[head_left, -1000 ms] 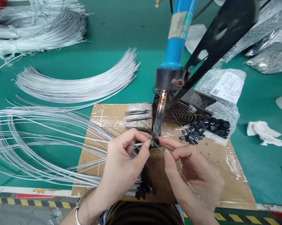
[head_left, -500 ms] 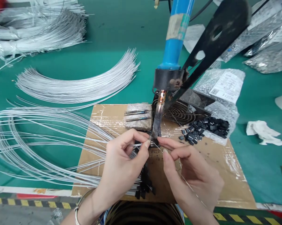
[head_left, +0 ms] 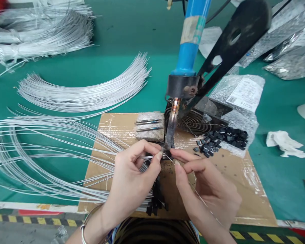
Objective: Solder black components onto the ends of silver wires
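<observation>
Just below the soldering iron tip (head_left: 170, 135), my left hand (head_left: 137, 169) is closed in a pinch on a thin wire end; what lies between the fingertips is mostly hidden. My right hand (head_left: 205, 179) pinches a thin strand of solder wire (head_left: 199, 196), which runs up to the tip and trails down over the palm. The blue-handled soldering iron (head_left: 186, 54) hangs tip down in a black metal bracket (head_left: 233, 44). Under my left hand and wrist lie white wires (head_left: 96, 195) with black connectors (head_left: 156, 203) at their ends.
Loose black connectors (head_left: 223, 139) are heaped at the right beside a labelled plastic bag (head_left: 246, 91). A coil stand (head_left: 198, 122) sits behind the tip. A bundle of white wires (head_left: 83, 95) lies at the back left. Crumpled tissue (head_left: 284, 144) rests farther right. Cardboard (head_left: 243, 189) covers the work area.
My right thumb and fingers have shifted very slightly left, toward the iron tip. My left hand stays in place.
</observation>
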The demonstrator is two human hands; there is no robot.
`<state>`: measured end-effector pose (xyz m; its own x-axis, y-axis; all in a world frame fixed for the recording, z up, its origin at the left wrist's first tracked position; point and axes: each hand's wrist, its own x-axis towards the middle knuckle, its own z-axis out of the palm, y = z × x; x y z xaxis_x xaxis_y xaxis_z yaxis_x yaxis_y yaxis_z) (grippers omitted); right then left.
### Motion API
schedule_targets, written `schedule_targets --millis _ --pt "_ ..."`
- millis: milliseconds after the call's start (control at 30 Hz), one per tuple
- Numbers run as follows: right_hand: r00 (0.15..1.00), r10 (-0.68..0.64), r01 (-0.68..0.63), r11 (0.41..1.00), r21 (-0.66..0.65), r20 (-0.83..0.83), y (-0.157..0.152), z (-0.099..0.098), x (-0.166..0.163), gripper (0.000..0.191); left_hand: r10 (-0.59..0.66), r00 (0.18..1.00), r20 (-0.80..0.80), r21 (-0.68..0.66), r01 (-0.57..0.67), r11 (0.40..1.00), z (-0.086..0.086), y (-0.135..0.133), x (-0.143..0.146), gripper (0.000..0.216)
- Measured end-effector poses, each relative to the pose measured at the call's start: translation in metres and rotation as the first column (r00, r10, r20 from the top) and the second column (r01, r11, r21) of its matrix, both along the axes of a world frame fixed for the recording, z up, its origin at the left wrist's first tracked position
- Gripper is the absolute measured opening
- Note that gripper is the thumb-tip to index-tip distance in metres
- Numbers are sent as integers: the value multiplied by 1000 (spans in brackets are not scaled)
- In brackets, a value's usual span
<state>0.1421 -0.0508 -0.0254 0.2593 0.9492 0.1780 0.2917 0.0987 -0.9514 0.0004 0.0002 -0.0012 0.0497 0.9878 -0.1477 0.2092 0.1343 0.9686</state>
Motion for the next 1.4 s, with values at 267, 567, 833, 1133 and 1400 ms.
schedule_targets --millis 267,567,833,1133,1400 --pt "1000 -4 5 1000 23 -5 0 -5 1 17 -19 1000 -21 -7 19 1000 -2 1 0 15" --pt "995 17 -22 998 51 101 -1 -3 2 20 -14 1000 -18 14 15 1000 0 -2 -2 16" --pt "989 17 -33 994 107 149 -1 -6 3 20 -13 999 -33 27 14 1000 -4 -1 -2 15" --pt "984 -23 -3 989 146 178 0 -9 2 18 -21 999 -45 46 23 999 -2 -2 -2 16" --pt "982 -26 -6 985 172 185 0 -9 2 20 -7 998 -64 53 10 999 -4 -4 -1 14"
